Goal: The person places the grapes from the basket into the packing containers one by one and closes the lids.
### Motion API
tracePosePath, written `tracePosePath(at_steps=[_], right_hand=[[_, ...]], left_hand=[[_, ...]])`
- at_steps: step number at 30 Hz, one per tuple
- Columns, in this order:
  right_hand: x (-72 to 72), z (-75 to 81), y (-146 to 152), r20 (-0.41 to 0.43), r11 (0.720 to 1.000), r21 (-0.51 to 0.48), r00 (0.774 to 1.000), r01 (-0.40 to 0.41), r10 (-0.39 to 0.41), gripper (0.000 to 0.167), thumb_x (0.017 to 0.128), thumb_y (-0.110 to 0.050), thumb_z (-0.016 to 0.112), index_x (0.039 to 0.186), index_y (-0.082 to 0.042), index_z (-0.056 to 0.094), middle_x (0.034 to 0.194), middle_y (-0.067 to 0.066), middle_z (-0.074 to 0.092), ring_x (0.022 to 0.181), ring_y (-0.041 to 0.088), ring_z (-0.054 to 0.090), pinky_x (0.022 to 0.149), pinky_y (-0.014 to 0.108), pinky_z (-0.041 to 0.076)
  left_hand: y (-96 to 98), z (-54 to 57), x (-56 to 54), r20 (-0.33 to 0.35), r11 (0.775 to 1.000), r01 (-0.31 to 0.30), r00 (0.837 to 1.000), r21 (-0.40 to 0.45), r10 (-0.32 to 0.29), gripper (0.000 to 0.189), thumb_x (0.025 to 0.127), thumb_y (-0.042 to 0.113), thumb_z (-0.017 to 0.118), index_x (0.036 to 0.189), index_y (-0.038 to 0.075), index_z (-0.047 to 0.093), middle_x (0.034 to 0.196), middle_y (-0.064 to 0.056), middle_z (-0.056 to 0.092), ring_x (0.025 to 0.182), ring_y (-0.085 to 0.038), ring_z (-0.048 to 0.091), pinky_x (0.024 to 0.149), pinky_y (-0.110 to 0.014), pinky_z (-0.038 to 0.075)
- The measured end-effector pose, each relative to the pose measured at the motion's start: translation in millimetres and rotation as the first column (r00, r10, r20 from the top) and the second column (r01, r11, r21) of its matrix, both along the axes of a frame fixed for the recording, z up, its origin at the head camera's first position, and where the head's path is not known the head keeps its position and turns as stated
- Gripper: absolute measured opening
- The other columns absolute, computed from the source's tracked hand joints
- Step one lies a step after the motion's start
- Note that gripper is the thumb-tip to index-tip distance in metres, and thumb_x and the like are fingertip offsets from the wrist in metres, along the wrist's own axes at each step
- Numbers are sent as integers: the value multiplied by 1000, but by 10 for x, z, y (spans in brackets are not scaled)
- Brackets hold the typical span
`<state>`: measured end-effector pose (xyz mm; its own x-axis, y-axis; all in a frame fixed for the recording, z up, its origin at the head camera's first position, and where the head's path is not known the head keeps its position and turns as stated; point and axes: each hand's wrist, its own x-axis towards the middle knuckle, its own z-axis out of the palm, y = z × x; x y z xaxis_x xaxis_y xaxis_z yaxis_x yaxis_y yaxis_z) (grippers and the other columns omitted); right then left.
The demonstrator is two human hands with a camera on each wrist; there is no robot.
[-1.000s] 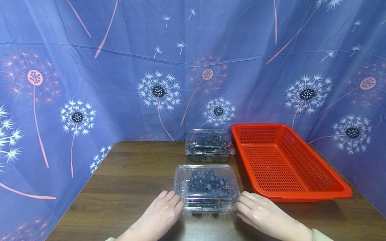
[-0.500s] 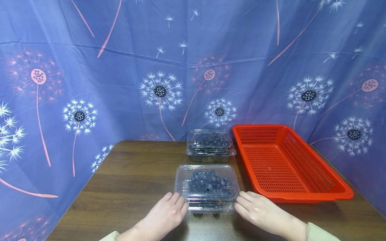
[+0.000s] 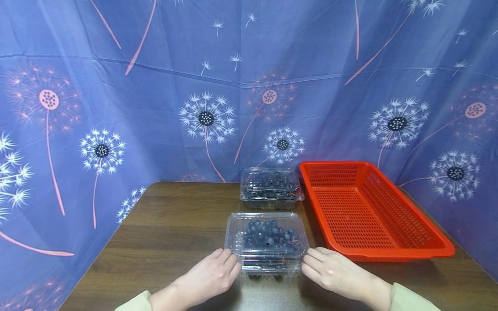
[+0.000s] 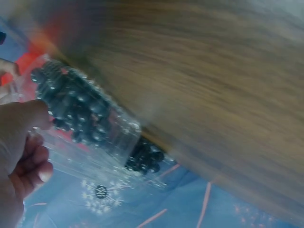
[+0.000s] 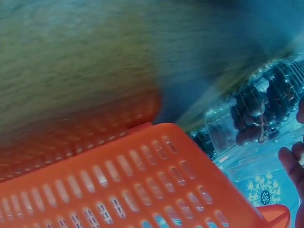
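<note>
A clear plastic clamshell box point(image 3: 266, 239) of dark grapes stands near the front of the table, its lid down. My left hand point(image 3: 214, 273) grips its front left corner. At the front right corner my right hand point(image 3: 330, 273) holds the rim with curled fingers. In the left wrist view, the thumb point(image 4: 26, 115) lies against the box wall, and the other fingers are curled below it. Only some fingertips point(image 5: 293, 161) of the right hand show in the right wrist view, beside the box. Behind it sits a second clear box point(image 3: 271, 185) of dark grapes.
A red plastic basket point(image 3: 389, 252) with slotted walls stands on the right, close to both boxes. The brown wooden table point(image 3: 167, 233) runs out to the left. A blue cloth point(image 3: 155, 129) with a dandelion print hangs behind and at the sides.
Both hands have shifted slightly inward along the box's front corners. The box and the basket stay in place on the table; the view has moved a little.
</note>
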<state>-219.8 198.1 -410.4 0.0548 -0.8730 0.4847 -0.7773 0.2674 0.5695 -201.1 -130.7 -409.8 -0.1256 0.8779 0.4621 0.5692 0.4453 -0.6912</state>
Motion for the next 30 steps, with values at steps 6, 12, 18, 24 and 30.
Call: tracePosePath(at_steps=[6,12,18,24,30], right_hand=[[-21,-31,42,-37,999,14,999,-40,40,29,95,-2,31,80,-9,55,80,4,55,76,21,56,66,31,49],[-64,-10,33,-77,993,1,990,-119,119,29,94,0,33,77,-7,55,78,6,56,74,20,57,66,29,51],[-70,42,11,-90,982,3,978,-188,187,30,94,3,34,76,-3,58,74,7,56,70,20,58,63,28,52],[-54,75,6,-102,978,26,972,-209,210,31,95,5,33,78,0,59,73,8,54,71,22,57,64,28,52],[-76,42,6,-95,976,29,972,-214,216,30,94,5,34,76,1,58,72,9,53,70,23,55,63,29,51]], left_hand=[[-48,-20,-58,-26,997,79,996,-14,-80,34,92,-2,24,69,12,45,67,2,44,59,-14,40,52,-22,34],[-65,-21,-91,-47,991,129,990,-20,-129,32,90,-1,28,69,11,48,67,2,46,59,-14,42,52,-22,37],[-86,-25,-87,-57,990,136,989,-39,-138,31,91,-1,31,69,11,48,66,1,47,59,-13,43,52,-22,40],[-94,-50,-78,-58,991,114,991,-65,-118,30,91,0,32,69,11,50,66,1,47,60,-13,44,54,-22,43],[-99,-53,-73,-44,993,103,993,-63,-106,32,91,-2,31,70,11,51,67,1,49,61,-13,46,56,-22,44]])
